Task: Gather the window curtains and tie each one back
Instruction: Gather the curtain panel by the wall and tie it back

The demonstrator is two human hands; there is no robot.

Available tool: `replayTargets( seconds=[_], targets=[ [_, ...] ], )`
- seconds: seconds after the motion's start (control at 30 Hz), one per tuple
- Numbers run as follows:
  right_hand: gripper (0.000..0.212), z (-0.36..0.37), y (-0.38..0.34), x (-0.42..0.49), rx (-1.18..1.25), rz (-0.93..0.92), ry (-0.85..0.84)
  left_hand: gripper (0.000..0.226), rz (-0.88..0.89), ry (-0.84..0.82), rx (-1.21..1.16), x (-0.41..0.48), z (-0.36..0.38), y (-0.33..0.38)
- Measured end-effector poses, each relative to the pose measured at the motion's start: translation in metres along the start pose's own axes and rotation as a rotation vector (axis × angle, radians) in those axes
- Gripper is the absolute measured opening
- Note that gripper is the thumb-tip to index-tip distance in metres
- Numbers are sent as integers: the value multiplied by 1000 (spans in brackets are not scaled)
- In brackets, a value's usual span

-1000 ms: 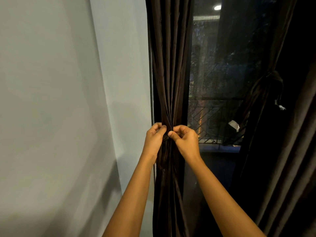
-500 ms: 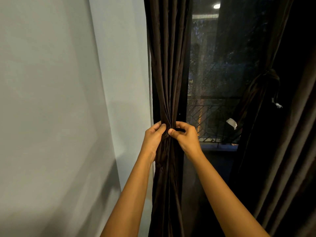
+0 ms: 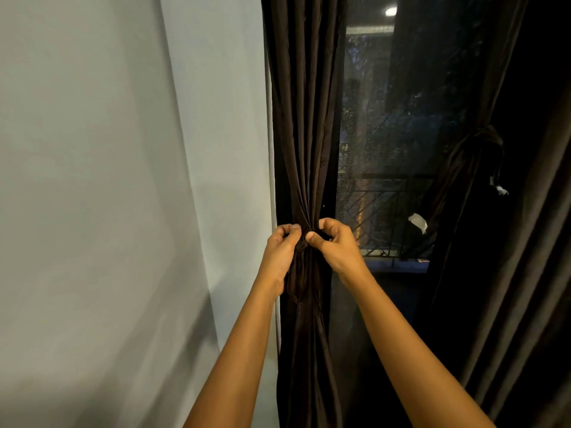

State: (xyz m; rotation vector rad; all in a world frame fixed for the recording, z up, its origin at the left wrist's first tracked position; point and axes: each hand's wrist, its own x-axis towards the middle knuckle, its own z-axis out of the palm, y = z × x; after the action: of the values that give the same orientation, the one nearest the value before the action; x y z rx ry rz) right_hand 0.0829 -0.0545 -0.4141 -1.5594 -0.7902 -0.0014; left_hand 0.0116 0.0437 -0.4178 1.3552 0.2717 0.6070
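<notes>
Left curtain: the left curtain (image 3: 304,118) is dark brown. It hangs at the left edge of the window (image 3: 386,118), right up against the pale wall (image 3: 123,180), and is bunched into a narrow column with its folds pinched in at waist height.

Left hand: the left hand (image 3: 281,251) has its fingers curled in, pinching the left side of the cinched spot.

Right hand: the right hand (image 3: 336,245) has thumb and forefinger nipped onto the same spot from the right, with the other fingers arched above. The two hands nearly touch.

Why held like that: probably one hand on each side keeps the gathered folds from springing open while the knot gets worked – a guess, though.

Tie itself: can't tell if it's a separate band or the cloth itself, since it's all dark on dark between the fingers.

Right curtain: the right curtain (image 3: 463,168), farther off on the right, is already cinched and swept aside, with a white tag (image 3: 417,222) dangling by it.

Other stuff: a railing (image 3: 380,211) shows outside the glass, and a loose dark drape (image 3: 540,273) hangs at the near right.

Progress: looks like the last stretch, with the right one done and the left being fastened.

Risk: if the person lets go before the knot is snug, the folds will likely slump back out.
</notes>
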Motion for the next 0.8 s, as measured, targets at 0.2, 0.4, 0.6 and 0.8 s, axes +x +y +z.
replayTargets(
  seconds=[0.2, 0.4, 0.6, 0.8],
  targets=[
    [23, 2, 5, -3, 46, -21, 90, 15, 112, 122, 177, -10, -9, -16],
    [25, 2, 6, 1, 51, -28, 86, 24, 351, 149, 247, -23, -10, -19],
    [13, 2, 10, 1, 80, -50, 73, 29, 465, 224, 311, -20, -6, -11],
    [5, 0, 9, 1, 106, -3, 64, 25, 478, 210, 370, -15, -1, -7]
  ],
)
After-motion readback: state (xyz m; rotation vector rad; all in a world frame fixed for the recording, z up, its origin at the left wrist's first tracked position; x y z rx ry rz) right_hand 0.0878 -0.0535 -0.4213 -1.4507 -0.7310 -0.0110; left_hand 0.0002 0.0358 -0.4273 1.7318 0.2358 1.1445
